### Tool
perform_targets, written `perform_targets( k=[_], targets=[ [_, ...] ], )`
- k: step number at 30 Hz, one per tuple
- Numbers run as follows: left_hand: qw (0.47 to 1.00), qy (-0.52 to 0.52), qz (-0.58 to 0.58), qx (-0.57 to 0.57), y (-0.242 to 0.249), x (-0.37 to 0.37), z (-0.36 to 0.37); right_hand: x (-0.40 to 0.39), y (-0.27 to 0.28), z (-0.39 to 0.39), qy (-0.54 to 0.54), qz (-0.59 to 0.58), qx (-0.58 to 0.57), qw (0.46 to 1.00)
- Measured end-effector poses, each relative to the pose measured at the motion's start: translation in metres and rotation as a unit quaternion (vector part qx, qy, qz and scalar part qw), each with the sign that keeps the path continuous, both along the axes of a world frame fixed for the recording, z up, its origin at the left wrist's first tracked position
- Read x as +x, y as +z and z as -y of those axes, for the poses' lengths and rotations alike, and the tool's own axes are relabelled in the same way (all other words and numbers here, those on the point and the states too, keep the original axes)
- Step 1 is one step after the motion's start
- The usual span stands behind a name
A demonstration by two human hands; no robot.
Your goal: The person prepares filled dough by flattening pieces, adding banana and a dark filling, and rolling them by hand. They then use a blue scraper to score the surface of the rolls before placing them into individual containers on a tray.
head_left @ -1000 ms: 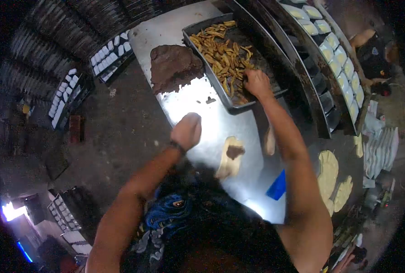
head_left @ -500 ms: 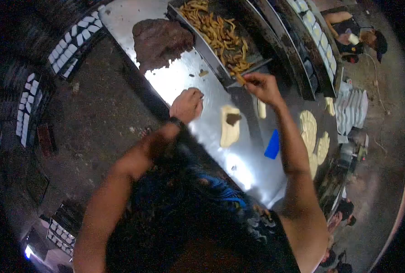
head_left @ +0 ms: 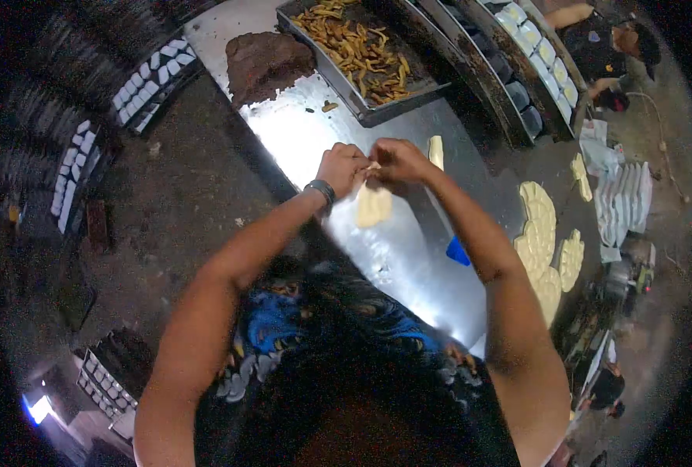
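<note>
Both hands meet over the metal table at the top end of a pale dough piece point(head_left: 374, 208). My left hand point(head_left: 341, 169), with a dark band at the wrist, pinches the dough's upper left edge. My right hand point(head_left: 399, 161) has its fingers closed on the upper right edge. Between them a little dark filling shows; the fingers hide most of it. A brown mass point(head_left: 266, 66) lies at the table's far left end, beside a metal tray point(head_left: 373, 115) of brown strips point(head_left: 353, 50).
A blue scraper point(head_left: 458, 251) lies partly behind my right forearm. Flattened dough point(head_left: 539, 233) and a dough strip point(head_left: 436, 152) are on the right. Long dark trays point(head_left: 509, 109) stand at upper right. Another person point(head_left: 595, 47) is beyond them.
My right hand has left the tray of strips and come to the dough. My left hand has moved right to meet it, and the dough's top end is now gripped.
</note>
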State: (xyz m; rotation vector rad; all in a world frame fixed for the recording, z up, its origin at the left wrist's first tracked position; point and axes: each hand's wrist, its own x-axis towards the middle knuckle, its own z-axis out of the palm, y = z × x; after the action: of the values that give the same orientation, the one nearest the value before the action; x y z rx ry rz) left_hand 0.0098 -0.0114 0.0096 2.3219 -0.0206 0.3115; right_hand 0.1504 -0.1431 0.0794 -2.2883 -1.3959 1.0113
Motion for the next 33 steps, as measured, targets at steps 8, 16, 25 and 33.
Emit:
perform_targets(
  k=[8,16,25,33],
  targets=[
    [0.994,0.062,0.054,0.076,0.0,-0.085,0.067,-0.081,-0.032,0.076,0.085,0.222,0.319,0.918],
    [0.992,0.119,0.027,0.013,0.004,-0.082,0.07,-0.093,-0.019,0.063,0.002,0.218,0.381,0.899],
    [0.997,0.067,0.046,0.002,0.009,-0.107,0.072,-0.105,-0.014,0.09,-0.005,0.163,0.315,0.935],
    [0.992,-0.076,-0.089,0.043,0.012,-0.13,0.076,-0.128,-0.007,0.095,0.025,0.151,0.064,0.986]
  ],
)
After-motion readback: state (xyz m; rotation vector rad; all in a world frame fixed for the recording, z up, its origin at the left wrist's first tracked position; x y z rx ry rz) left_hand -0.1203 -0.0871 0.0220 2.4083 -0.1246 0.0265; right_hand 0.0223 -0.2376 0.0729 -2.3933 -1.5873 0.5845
